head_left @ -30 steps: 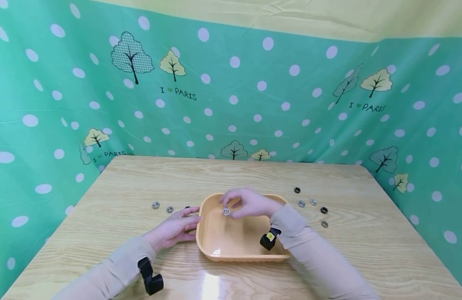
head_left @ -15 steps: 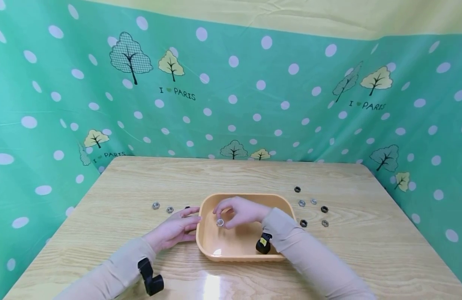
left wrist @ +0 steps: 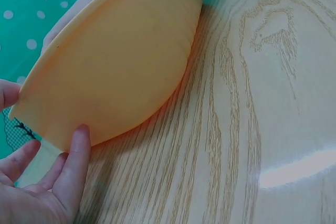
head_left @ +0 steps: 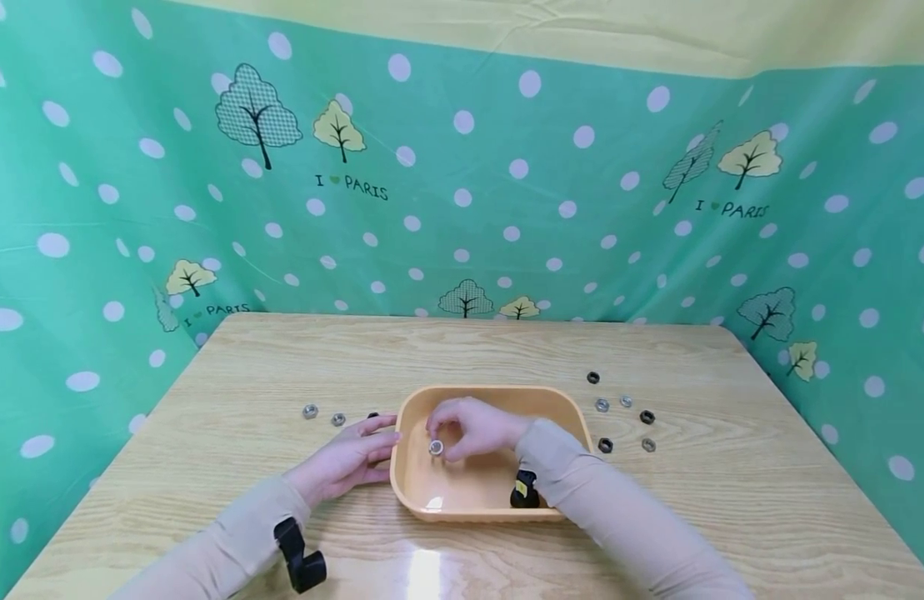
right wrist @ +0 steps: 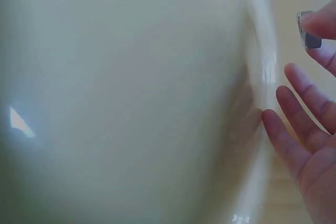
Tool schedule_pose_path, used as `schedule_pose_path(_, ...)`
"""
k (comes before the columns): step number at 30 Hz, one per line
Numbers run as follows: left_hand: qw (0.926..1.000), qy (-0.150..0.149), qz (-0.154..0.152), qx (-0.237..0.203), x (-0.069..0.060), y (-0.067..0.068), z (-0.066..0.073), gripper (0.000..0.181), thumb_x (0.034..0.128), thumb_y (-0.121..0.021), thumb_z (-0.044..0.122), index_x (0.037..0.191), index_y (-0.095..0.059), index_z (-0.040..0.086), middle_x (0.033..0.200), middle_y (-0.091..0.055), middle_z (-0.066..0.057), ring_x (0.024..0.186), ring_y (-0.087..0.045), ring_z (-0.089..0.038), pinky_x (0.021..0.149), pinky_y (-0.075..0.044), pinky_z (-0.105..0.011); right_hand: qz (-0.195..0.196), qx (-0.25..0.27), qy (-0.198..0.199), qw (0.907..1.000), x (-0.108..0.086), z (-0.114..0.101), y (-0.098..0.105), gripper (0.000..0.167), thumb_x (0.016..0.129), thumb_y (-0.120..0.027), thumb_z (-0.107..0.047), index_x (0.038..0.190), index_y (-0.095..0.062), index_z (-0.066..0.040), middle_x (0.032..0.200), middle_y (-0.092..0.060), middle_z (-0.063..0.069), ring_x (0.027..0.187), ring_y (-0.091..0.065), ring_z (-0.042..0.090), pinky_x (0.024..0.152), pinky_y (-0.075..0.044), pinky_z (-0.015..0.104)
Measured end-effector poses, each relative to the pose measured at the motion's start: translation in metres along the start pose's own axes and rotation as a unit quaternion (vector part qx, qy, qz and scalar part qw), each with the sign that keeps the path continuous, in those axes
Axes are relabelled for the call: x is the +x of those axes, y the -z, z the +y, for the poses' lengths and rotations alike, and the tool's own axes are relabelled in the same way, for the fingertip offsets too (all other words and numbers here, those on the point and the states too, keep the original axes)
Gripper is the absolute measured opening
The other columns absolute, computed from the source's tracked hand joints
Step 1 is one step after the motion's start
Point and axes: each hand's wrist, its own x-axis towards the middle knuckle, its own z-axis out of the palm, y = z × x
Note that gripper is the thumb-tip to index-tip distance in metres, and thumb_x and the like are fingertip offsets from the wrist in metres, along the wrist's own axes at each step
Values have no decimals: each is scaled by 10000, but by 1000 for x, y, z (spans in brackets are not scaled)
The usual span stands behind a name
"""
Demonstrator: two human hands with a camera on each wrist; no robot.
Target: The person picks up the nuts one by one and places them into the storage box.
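Note:
A plain orange plastic tray [head_left: 469, 493] stands on the table in the head view. Over its inside, towards the left end, my right hand [head_left: 482, 427] pinches a silver hex nut [head_left: 436, 447] between thumb and finger. The right wrist view has this nut [right wrist: 311, 34] at its right edge, the other fingers spread below it. My left hand [head_left: 349, 457] lies against the tray's left end with its fingers extended. In the left wrist view, fingertips of the left hand [left wrist: 44, 195] touch the tray's outer wall [left wrist: 121, 61] and rim. The right forearm covers the tray's front right corner.
Several loose nuts lie right of the tray, among them a black nut [head_left: 606, 445] and a silver nut [head_left: 601, 405]. To the left lie two silver nuts, one [head_left: 310, 412] farther out, and a black nut [head_left: 373, 415] partly behind the left hand. A polka-dot curtain [head_left: 462, 167] hangs behind.
My right hand has come down and left inside the tray with the silver nut. A black nut formerly behind the right arm now shows. The left hand has stayed at the tray's end.

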Motion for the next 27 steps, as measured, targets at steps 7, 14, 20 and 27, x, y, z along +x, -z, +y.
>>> schedule_pose_path(7,10000,-17,-52,-32,-1,2,0,753,957,-547,212,1486,-75,-39,1414,-383,-308,1170,-571,-262,976,-495,-452,-1,-212,-32,9998,3,4,-4,208,682,-717,-48,864,-641,-114,894,-594,17,834,-494,89,757,-436,139)
schedule_pose_path(14,9999,-34,-54,-113,1,2,0,775,947,-567,212,1480,-73,-55,1386,-431,-294,1122,-594,-206,959,-510,-431,-7,-302,-48,9995,3,4,-4,206,679,-723,-60,851,-635,-130,873,-571,-16,822,-476,80,734,-415,134)
schedule_pose_path(20,10000,-41,-53,-54,1,1,1,776,949,-562,216,1479,-68,-62,1405,-394,-311,1169,-572,-264,970,-499,-449,-67,-344,-132,9993,3,1,-3,180,696,-729,-84,845,-640,-133,893,-554,-43,846,-472,64,773,-413,125)
schedule_pose_path(27,10000,-17,4,-24,0,2,-1,772,952,-556,224,1477,-68,-62,1414,-369,-322,1186,-559,-293,972,-495,-459,-143,-718,46,9973,3,0,-4,176,699,-740,-89,841,-644,-130,992,-584,-14,935,-512,70,884,-432,138)
